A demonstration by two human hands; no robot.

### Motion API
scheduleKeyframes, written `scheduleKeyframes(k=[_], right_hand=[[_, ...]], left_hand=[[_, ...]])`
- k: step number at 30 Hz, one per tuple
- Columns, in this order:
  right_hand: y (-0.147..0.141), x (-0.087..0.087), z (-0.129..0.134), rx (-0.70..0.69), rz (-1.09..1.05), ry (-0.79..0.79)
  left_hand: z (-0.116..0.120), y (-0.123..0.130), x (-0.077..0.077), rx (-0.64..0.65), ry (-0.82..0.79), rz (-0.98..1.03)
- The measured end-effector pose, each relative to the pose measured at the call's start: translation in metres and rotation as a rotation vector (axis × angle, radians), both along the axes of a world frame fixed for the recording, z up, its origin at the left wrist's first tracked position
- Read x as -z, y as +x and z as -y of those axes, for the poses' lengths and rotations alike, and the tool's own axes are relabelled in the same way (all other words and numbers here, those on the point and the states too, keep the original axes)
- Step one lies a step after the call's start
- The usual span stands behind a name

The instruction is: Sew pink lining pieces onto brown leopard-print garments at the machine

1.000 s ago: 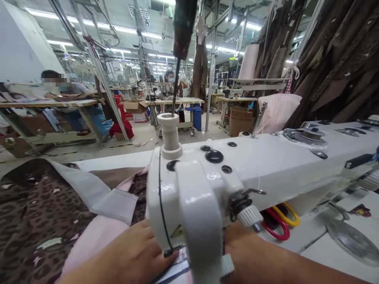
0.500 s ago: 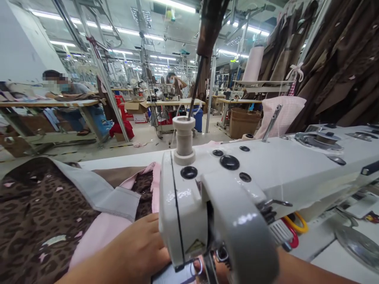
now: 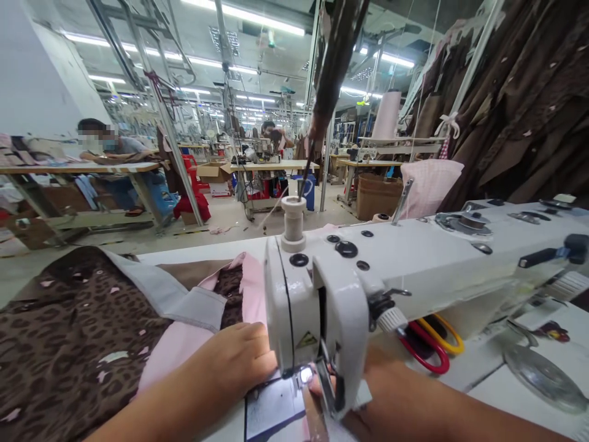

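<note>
A white sewing machine head (image 3: 294, 307) stands in front of me, its lamp shining on the metal plate (image 3: 271, 408) below. My left hand (image 3: 239, 356) lies left of the needle area, over the pink edge of the leopard-print fabric (image 3: 87, 307); its fingertips are hidden behind the machine head. My right hand (image 3: 359, 393) is mostly hidden behind the machine, with a fingertip showing near the needle beside a narrow brown and pink strip (image 3: 315, 411). Whether its fingers grip the strip cannot be made out. A grey band (image 3: 197, 307) runs across the leopard-print fabric.
Red and yellow scissors handles (image 3: 435, 350) lie under the machine arm. A pink cloth (image 3: 432, 184) and a thread cone (image 3: 386, 116) are behind it. Brown garments (image 3: 529, 104) hang at the right. Two people sit at tables farther back, at left (image 3: 99, 138) and centre (image 3: 271, 132).
The view has shifted, showing more of the needle area, the plate and the scissors. More of my right forearm is visible. My left hand remains beside the machine head.
</note>
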State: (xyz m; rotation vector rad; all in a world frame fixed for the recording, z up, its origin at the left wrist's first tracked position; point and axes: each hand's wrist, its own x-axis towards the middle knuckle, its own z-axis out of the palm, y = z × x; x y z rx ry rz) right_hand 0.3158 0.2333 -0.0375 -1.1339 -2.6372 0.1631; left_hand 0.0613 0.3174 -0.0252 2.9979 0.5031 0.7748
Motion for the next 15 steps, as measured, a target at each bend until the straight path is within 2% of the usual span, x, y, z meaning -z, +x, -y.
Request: scheduleKeyframes(k=[2,7,11,15], right_hand=[[0.0,-0.004,0.003,-0.003,0.039,0.032],[0.005,-0.002,0.006,0.021,0.056,0.063],[0.006,0.001,0.008,0.025,0.005,0.072],[0.006,0.002,0.012,-0.07,-0.063,0.081]], left_hand=[[0.004,0.0,0.002,0.021,0.029,-0.031],[0.027,0.005,0.004,-0.128,0.025,-0.045],[0.041,0.009,0.016,-0.235,-0.038,-0.017],[0.059,-0.002,0.02,-0.409,-0.171,0.046]])
